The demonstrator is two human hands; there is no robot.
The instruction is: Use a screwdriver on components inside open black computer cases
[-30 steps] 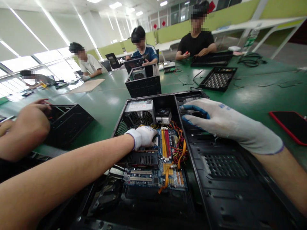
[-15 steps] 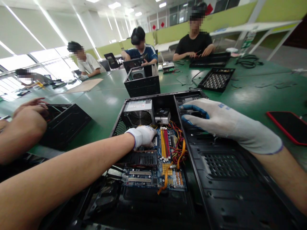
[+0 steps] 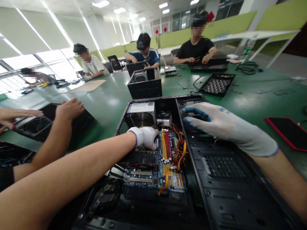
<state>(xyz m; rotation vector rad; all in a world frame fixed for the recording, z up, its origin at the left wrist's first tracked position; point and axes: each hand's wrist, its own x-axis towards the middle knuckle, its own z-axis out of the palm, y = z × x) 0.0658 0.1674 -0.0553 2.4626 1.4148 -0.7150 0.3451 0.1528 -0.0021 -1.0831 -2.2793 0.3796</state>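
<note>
In front of me an opened black computer case (image 3: 201, 191) lies on its side, its blue motherboard (image 3: 141, 175) showing. My left hand (image 3: 149, 138), in a white glove, reaches in beside the yellow and red memory slots (image 3: 166, 145), just below the power supply (image 3: 142, 117). Its fingers curl downward, and the glove hides whatever lies under them. My right hand (image 3: 206, 115), gloved in white with blue fingertips, rests over the drive bay side of the case, thumb and fingers apart. Orange cables (image 3: 165, 182) and a bundle of coloured wires (image 3: 178, 148) run beside the board.
At left a co-worker's hands (image 3: 70, 108) handle another black case (image 3: 82, 124). Beyond mine stands a further case (image 3: 145, 88). A black perforated panel (image 3: 217, 84), a cable coil (image 3: 249, 67) and a red-edged black device (image 3: 287, 132) lie on the green table. Several people work around it.
My left hand has turned slightly within the case, its thumb side showing more. My right hand keeps its place on the case. The co-worker's hands at left have moved apart over their case.
</note>
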